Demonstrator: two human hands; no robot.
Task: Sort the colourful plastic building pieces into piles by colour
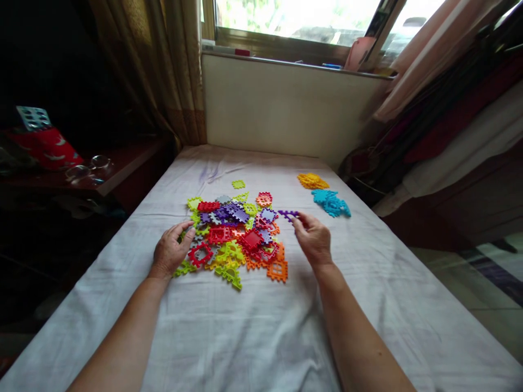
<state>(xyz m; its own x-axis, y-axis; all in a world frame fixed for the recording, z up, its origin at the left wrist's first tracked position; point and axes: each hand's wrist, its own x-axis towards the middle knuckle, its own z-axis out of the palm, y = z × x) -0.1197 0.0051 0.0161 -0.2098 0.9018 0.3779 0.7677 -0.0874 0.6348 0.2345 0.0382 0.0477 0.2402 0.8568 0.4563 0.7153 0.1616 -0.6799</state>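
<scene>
A heap of colourful plastic interlocking tiles (220, 235) with toothed edges lies in the middle of the sheet. At its right side, my right hand (314, 238) pinches a purple interlocking tile (287, 213) between thumb and fingers, apart from the heap. On the left edge of the heap, my left hand (173, 247) has its fingers curved and thumb a little apart, close to green and grey tiles. Whether its fingertips touch a tile is hard to see. Red, purple, yellow-green and orange tiles overlap in the heap.
Toward the far right lie a pile of yellow tiles (312, 181) and a pile of blue tiles (330, 203). A single lime tile (238, 184) sits beyond the heap. Glasses (90, 167) and a red pouch (51, 148) rest on the dark side table. Clothes hang at right.
</scene>
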